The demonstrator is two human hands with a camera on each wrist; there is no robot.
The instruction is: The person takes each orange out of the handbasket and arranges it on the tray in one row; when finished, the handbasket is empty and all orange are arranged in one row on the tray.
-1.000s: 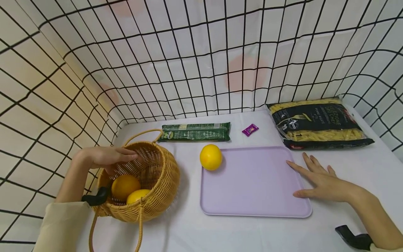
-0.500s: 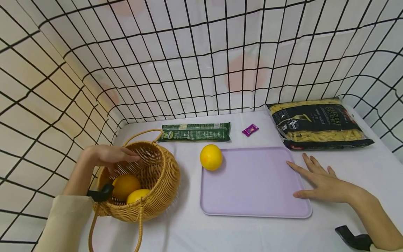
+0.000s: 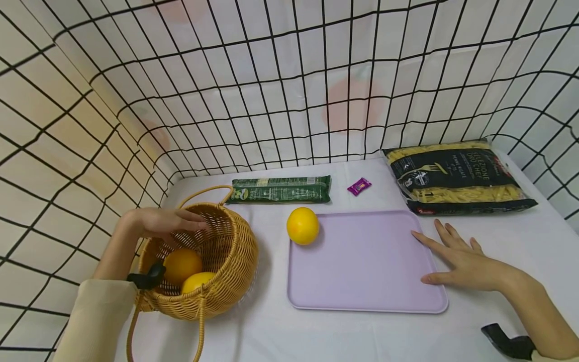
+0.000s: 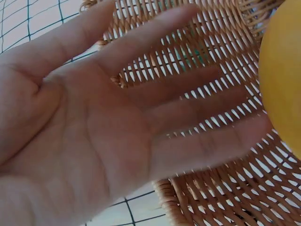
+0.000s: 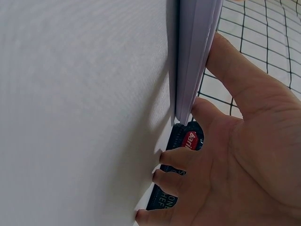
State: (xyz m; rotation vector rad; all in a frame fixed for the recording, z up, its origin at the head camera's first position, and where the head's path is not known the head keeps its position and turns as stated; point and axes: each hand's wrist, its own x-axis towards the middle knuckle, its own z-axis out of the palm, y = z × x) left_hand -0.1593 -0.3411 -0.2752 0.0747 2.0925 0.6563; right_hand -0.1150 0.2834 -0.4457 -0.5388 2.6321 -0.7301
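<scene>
My left hand (image 3: 169, 223) reaches over the far left rim of a wicker basket (image 3: 235, 261), its fingers spread and straight inside the mouth. Inside the basket lie an orange (image 3: 183, 266) and a yellow fruit (image 3: 197, 281), partly hidden by the rim. The left wrist view shows that palm with nothing in it, the fingertips close to a round yellow-orange fruit (image 4: 284, 77). My right hand (image 3: 466, 261) lies with spread fingers at the right edge of a lilac tray (image 3: 362, 271); thumb and forefinger touch its rim. Across the tray's far left corner sits a yellow round fruit (image 3: 303, 226).
Behind the tray lie a green packet (image 3: 282, 190), a small purple wrapped candy (image 3: 359, 186) and a black bag of penne pasta (image 3: 457, 176). Black wire grid (image 3: 294, 80) encloses the back and sides. A basket handle (image 3: 201, 327) hangs toward the front.
My left hand has shifted slightly rightward, its fingers further over the basket's mouth. The right hand, tray and fruit have stayed in place.
</scene>
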